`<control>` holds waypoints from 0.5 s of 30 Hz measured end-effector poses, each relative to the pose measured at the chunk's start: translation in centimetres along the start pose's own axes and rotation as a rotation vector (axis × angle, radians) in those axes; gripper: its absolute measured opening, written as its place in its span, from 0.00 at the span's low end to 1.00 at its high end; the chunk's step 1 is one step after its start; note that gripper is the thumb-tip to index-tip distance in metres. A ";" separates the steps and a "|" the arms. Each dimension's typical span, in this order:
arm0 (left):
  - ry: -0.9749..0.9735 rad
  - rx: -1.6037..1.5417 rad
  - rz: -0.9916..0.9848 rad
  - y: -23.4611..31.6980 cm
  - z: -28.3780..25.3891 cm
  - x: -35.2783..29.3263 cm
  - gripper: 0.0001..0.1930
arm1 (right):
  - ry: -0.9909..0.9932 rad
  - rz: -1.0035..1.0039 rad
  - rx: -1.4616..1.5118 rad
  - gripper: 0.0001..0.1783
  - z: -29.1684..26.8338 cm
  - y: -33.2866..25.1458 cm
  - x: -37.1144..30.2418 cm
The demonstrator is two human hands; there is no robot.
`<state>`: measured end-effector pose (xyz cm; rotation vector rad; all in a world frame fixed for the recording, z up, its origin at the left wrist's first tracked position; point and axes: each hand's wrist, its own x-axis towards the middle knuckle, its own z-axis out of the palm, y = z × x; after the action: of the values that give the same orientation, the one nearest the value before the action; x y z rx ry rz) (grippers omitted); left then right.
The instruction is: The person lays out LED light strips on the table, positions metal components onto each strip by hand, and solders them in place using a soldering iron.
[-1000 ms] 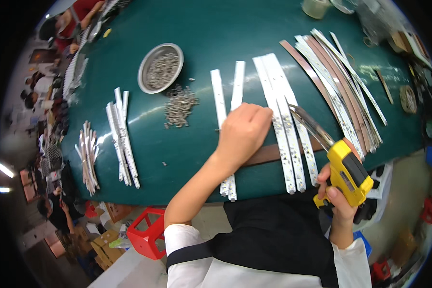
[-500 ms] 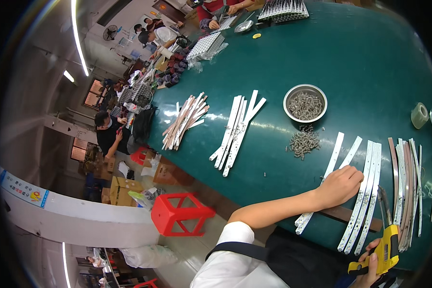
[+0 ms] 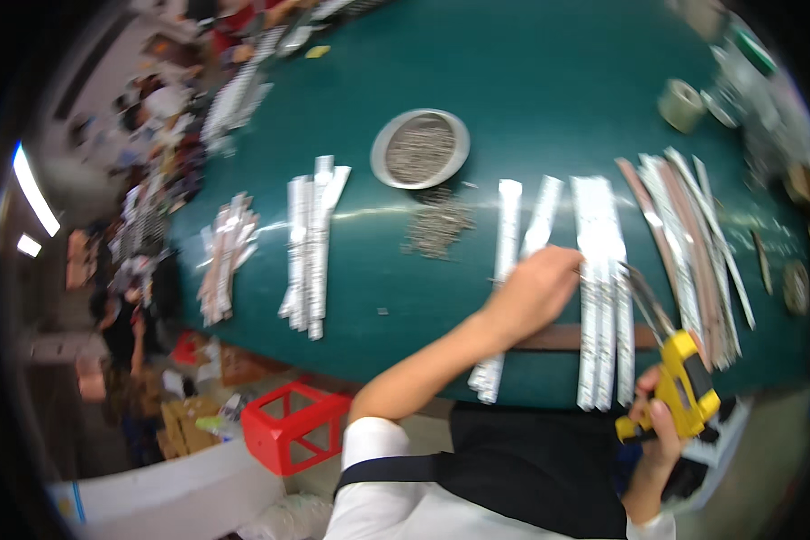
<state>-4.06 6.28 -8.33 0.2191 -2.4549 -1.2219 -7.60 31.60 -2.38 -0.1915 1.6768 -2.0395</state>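
Note:
My left hand is closed in a pinch at the left edge of a row of white strips. Whatever its fingertips hold is hidden and blurred. My right hand grips a yellow and black gun-shaped tool by its handle. The tool's thin metal tip points up and left, reaching the right side of the strip row near my left fingers. Two more white strips, one upright and one slanted, lie beside and partly under my left hand. A flat brown bar passes beneath the strips.
Beyond my left hand stands a metal bowl of small grey metal pieces, with a loose pile before it. White strips and a mixed bundle lie left, brown and white strips right. A tape roll sits far right; a red stool stands lower left.
The view has swung, so the table's things appear further left and the picture is blurred. My left hand remains by the strips; the tool stays in my right hand, its tip near them.

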 end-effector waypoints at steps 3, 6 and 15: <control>-0.004 0.072 0.043 0.0 0.0 0.1 0.06 | -0.012 0.047 0.027 0.49 0.3 -0.8 0.2; 0.011 0.108 0.088 0.5 -0.1 0.4 0.05 | -0.020 0.050 0.053 0.48 0.6 -1.2 0.5; -0.014 0.212 0.116 0.9 0.1 0.6 0.05 | -0.056 0.038 0.052 0.48 0.2 -0.9 0.7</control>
<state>-4.58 6.73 -7.52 0.1238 -2.5698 -0.9191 -8.41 31.18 -1.61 -0.1964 1.5797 -2.0290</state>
